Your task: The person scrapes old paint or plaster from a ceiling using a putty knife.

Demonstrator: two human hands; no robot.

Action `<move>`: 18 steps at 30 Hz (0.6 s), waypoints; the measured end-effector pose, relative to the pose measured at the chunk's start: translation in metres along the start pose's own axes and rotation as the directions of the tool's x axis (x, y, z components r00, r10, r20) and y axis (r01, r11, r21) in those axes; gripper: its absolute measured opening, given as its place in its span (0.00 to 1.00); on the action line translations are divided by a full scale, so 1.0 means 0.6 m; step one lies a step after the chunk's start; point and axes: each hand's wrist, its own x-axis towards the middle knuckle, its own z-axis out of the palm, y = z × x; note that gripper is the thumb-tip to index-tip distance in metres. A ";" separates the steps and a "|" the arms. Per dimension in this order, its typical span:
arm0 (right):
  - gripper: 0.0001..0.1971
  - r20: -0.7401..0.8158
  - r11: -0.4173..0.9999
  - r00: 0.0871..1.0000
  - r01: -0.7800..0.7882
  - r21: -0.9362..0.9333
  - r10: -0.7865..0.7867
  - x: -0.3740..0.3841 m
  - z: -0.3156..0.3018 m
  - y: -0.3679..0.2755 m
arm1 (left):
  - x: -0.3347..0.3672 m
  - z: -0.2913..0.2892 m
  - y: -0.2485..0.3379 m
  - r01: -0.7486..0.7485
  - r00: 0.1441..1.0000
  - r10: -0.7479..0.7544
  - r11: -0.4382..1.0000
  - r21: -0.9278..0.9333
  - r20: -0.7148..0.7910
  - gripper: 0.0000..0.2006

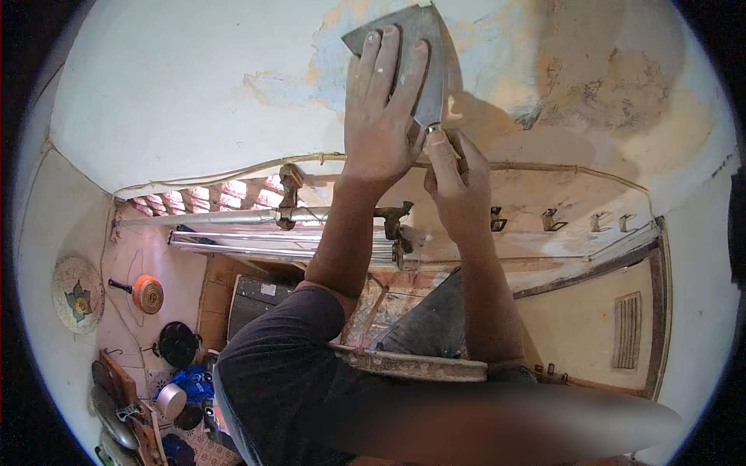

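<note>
In the head view, a wide metal scraper [433, 70] lies right under the fingers of both hands, up against a wall of flaking paint [280, 87]. Its long axis runs from the handle, inside the right hand [460, 182], up and slightly left to the broad edge just beyond the left hand's fingertips. The left hand [377, 132] is nearer that edge: its palm and fingers rest along the blade, the fingers mostly straight and a little apart, clamped on nothing. The right hand's fingers are closed around the handle, thumb along it near the neck of the blade. Whether the broad edge touches the wall cannot be told. Bare brownish plaster [606, 89] spreads to the right of the fingers, and a thin cable [536, 166] crosses just below them. A pale pole [202, 218] runs below and left of the left fingers. The containers are well apart from the fingers, down to the left: an orange pan [148, 293] on the pinkish wall, a black pan [179, 344] under it, and a pale pot [171, 402] beside a blue bundle [194, 384]. What any of them holds cannot be made out.
</note>
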 end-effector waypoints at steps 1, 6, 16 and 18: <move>0.16 0.005 0.999 1.000 -0.030 -0.020 0.031 0.001 -0.001 -0.001 | 0.001 0.000 -0.001 -0.035 0.999 0.035 0.999 -0.004 -0.001 0.34; 0.17 0.007 0.986 1.000 0.015 -0.167 -0.015 0.002 -0.004 -0.002 | -0.004 0.007 0.001 -0.020 1.000 0.020 0.999 -0.027 -0.010 0.35; 0.17 0.001 0.992 0.999 0.043 -0.122 -0.043 0.006 -0.002 0.003 | 0.001 0.006 0.001 -0.057 0.998 0.057 0.998 0.020 -0.009 0.36; 0.18 -0.023 0.993 0.996 0.079 -0.092 -0.081 0.007 -0.002 0.003 | 0.003 0.003 0.004 -0.012 1.000 0.012 1.000 0.010 0.015 0.34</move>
